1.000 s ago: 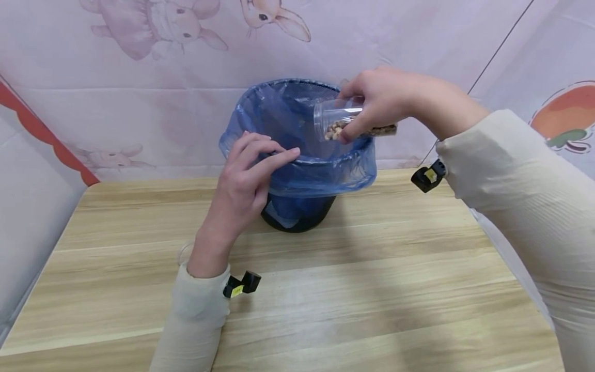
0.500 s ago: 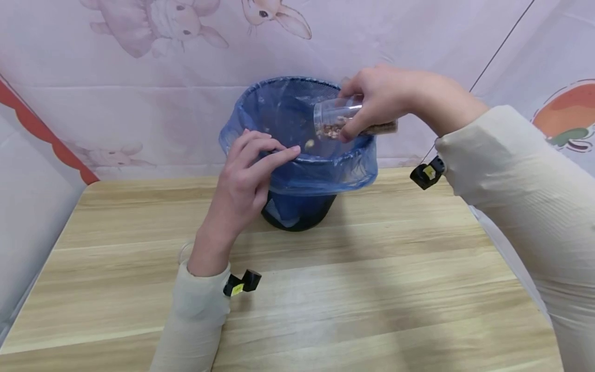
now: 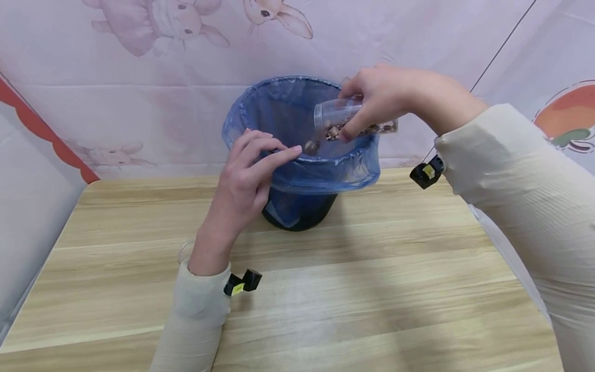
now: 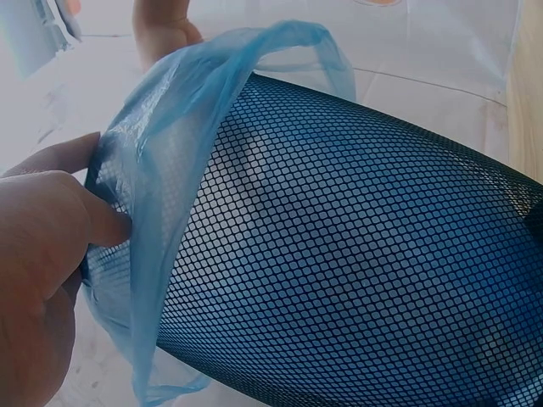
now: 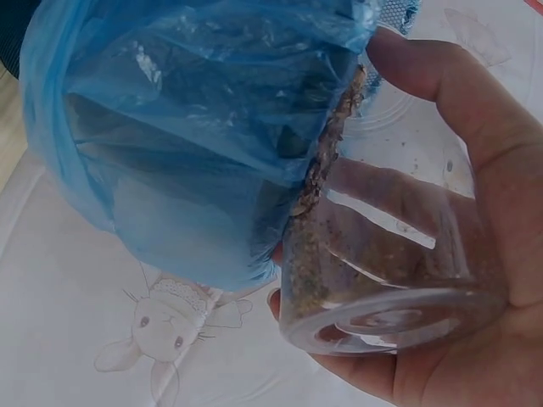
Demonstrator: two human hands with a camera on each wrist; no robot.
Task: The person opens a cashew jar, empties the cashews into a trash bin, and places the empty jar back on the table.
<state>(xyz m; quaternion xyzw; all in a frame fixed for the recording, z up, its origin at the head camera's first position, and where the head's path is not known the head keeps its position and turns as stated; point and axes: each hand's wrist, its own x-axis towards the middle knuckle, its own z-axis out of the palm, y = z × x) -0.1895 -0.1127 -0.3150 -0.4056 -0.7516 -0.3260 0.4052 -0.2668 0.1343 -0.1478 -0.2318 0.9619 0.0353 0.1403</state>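
Note:
My right hand (image 3: 383,95) grips a clear plastic jar (image 3: 333,111) tipped onto its side, its mouth pointing left over a mesh trash can (image 3: 304,212). Brownish, nut-like bits (image 5: 316,174) lie along the jar's lower side. A small clump of bits (image 3: 311,146) shows just past the mouth, above the can's opening. A blue plastic liner (image 3: 325,178) covers the can and folds over its rim. My left hand (image 3: 244,178) holds the can's near left rim, with the thumb (image 4: 109,222) against the outside of the liner and fingers over the edge.
The can stands on a wooden table (image 3: 288,299) close to a wall covering (image 3: 162,119) printed with rabbits. Black wrist cameras sit on both cuffs. A thin clear ring (image 3: 185,251) shows beside the left wrist.
Bits are dropping out of the jar's mouth into the can, and those left in the jar look darker and lower. Both hands stay almost where they were.

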